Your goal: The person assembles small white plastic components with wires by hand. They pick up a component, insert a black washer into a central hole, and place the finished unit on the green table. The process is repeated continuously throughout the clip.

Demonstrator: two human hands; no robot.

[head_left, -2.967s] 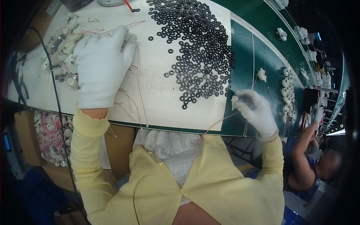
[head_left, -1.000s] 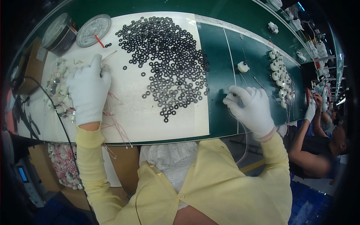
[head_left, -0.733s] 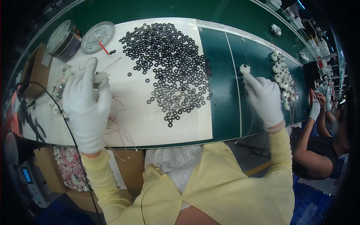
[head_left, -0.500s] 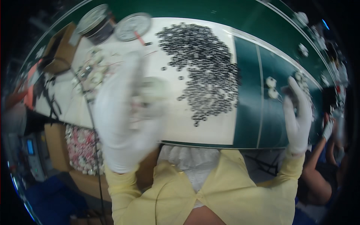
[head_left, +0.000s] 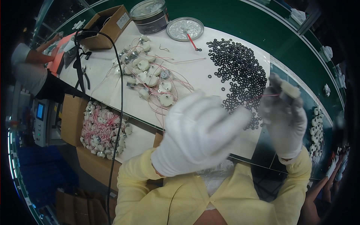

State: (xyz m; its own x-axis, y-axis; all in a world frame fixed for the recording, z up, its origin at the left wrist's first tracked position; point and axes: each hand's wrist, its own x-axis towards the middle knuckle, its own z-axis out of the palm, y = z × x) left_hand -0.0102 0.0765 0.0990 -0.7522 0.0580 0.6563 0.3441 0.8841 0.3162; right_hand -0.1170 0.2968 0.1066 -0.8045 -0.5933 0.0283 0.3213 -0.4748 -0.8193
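Note:
My right hand (head_left: 285, 123), in a white glove with dark-stained fingers, is closed on a small motor (head_left: 290, 92) with a cream cap. A thin red wire (head_left: 268, 95) trails from the motor toward my left hand (head_left: 202, 131). That hand, white-gloved and slightly blurred, reaches across the front of the table with its fingers stretched out. I see nothing held in it, though its palm side is hidden. Beyond both hands lies a wide spread of small black rings (head_left: 240, 63).
Cream motors with pink wires (head_left: 150, 71) lie left of the rings. Behind stand a dark tub (head_left: 150, 18), a lid (head_left: 176, 28) with pale paste and a red stick, and a cardboard box (head_left: 108, 24). Finished-looking rows of motors (head_left: 317, 131) sit far right. A black cable (head_left: 120, 112) hangs at left.
My left hand has swung right from the loose motors toward my right hand. My right hand, earlier apart from any motor, now grips one. The view has shifted left.

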